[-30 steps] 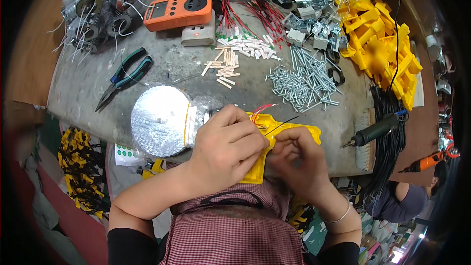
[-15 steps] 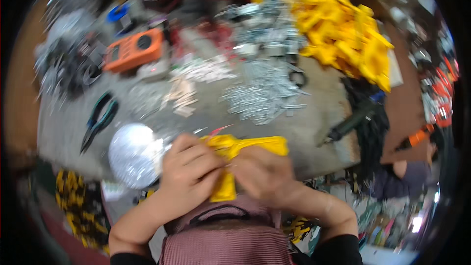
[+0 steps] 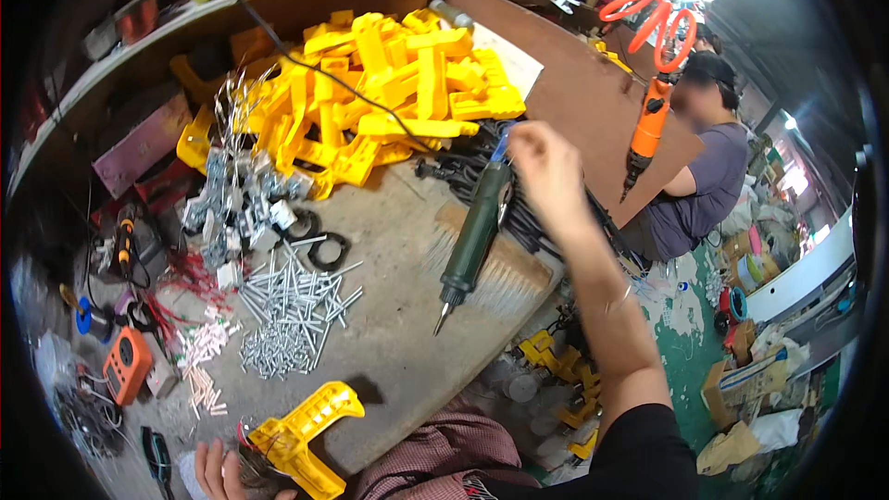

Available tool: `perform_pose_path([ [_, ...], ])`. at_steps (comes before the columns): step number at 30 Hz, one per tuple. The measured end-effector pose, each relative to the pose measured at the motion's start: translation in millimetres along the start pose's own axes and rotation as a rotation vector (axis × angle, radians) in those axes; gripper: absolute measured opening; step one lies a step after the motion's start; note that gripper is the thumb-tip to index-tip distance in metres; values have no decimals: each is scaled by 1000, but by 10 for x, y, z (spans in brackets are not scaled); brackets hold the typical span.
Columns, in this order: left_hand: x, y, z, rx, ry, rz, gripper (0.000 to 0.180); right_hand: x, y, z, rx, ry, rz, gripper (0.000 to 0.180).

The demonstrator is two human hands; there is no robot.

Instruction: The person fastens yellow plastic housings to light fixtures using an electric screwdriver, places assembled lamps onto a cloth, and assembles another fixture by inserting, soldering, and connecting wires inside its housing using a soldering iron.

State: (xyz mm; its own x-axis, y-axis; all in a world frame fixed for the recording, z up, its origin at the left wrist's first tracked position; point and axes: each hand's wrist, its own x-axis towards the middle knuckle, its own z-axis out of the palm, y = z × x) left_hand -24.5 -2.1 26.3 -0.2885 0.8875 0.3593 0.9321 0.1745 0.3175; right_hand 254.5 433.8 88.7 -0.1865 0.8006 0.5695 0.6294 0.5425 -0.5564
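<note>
My left hand point(image 3: 222, 474), part-curled beside the yellow casing point(image 3: 294, 435) at near left, and right hand point(image 3: 548, 171), curled at the green driver's point(image 3: 476, 233) far end, show holds I cannot confirm; I judge this tool-reaching, calling for secure grip.

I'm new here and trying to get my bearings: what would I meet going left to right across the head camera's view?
Orange meter → left hand → yellow plastic part → dark green power screwdriver → right hand → orange tool below the coiled hose.
</note>
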Motion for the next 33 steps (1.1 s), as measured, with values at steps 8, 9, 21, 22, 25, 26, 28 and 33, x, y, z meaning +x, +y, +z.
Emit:
perform_pose_path([
  [8,-159,-225,104,155,-199,-274,90,296,868,-242,-706,-164,161,27],
  [9,-148,-229,117,161,-197,-274,90,273,881,-246,-731,-89,73,26],
  [21,-164,-183,56,178,-123,-240,85,255,-76,-851,121,166,173,15],
  [22,-104,-151,40,85,-53,-173,84,101,-208,-873,392,104,195,16],
  [25,165,239,64,-363,-2,-100,83,-513,-942,-440,909,-143,212,27],
  [26,360,524,106,-462,90,-27,48,-744,-1202,-348,1077,-260,281,31],
  [28,793,843,228,-864,-374,147,89,-1077,-1635,-186,1427,-488,591,40],
  [33,385,886,518,-1796,-1049,-420,50,-1125,-1469,76,1154,-556,595,46],
])
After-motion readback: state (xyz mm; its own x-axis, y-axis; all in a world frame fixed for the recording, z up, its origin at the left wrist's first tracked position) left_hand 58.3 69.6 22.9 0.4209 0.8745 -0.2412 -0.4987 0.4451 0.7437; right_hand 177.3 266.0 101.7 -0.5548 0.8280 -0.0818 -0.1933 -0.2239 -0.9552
